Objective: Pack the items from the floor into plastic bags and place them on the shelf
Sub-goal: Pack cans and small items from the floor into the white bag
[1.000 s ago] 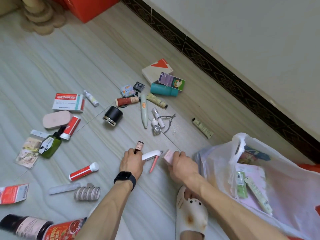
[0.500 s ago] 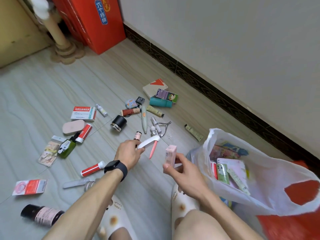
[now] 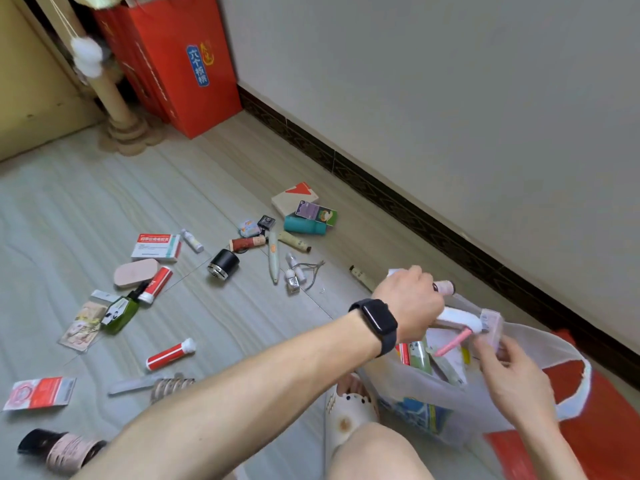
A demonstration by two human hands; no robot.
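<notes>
Left hand (image 3: 410, 303): fingers curled round a white tool (image 3: 457, 318) with a jutting pink handle, smooth hard plastic, and a small bottle (image 3: 445, 287), cylindrical, both held over the bag (image 3: 485, 403) mouth. Right hand (image 3: 516, 375): fingers pinch a pink box (image 3: 494, 329), squared card, at the same opening. Bag: thin translucent film, slack, part filled with packets, low beside the person's knee. Risks, as judged: two items in one grip may part on release, and the round bottle may roll away outside; the handle may snag the film; the unsupported rim may fold shut. Unpacked on the floor (image 3: 242, 323): black jar (image 3: 223, 264), green bottle (image 3: 121, 311), red tube (image 3: 169, 353), flat cartons.
</notes>
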